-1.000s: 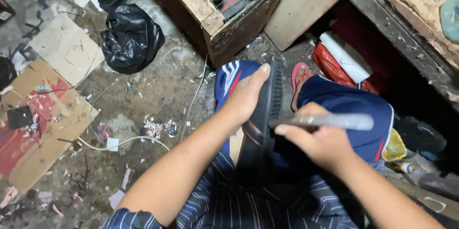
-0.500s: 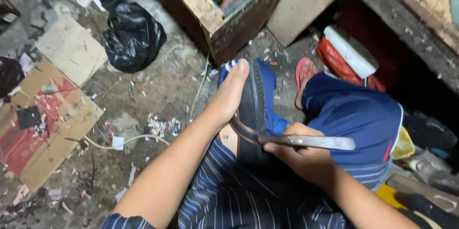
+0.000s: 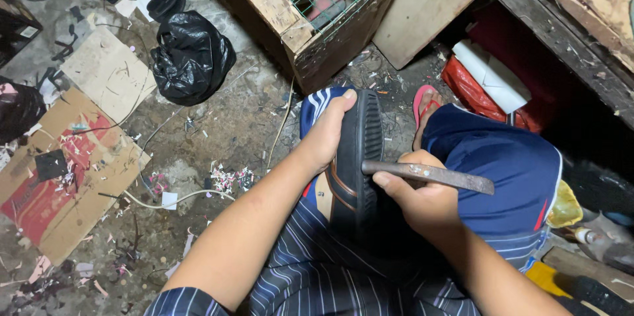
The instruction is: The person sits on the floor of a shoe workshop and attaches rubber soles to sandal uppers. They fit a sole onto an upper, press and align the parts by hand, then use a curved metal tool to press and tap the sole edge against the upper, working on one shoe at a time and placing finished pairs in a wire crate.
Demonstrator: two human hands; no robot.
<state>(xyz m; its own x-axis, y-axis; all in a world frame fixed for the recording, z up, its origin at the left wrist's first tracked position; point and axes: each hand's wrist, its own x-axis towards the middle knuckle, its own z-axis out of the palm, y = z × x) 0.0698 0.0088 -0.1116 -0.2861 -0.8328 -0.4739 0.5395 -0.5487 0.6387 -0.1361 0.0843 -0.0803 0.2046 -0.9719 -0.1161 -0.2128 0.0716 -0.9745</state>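
Note:
A black shoe (image 3: pixel 360 157) with a ridged rubber sole stands on edge in my lap, sole facing right. My left hand (image 3: pixel 327 134) grips its toe end from the left, thumb over the top. My right hand (image 3: pixel 416 190) is closed around a flat, rusty metal tool (image 3: pixel 429 175) that lies crosswise; its left tip presses against the side of the sole and its other end sticks out to the right over my blue shorts (image 3: pixel 495 171).
A wooden crate with green wire mesh (image 3: pixel 310 5) stands just ahead. A black plastic bag (image 3: pixel 191 55) and flattened cardboard (image 3: pixel 59 177) lie left on the littered concrete floor. My foot in a pink sandal (image 3: pixel 426 101) rests ahead-right, beside a red bag (image 3: pixel 465 85).
The shoe has turned from leaning right to standing more upright, sole ridges now showing. My right hand has moved the metal tool lower, and its tip now meets the sole's side.

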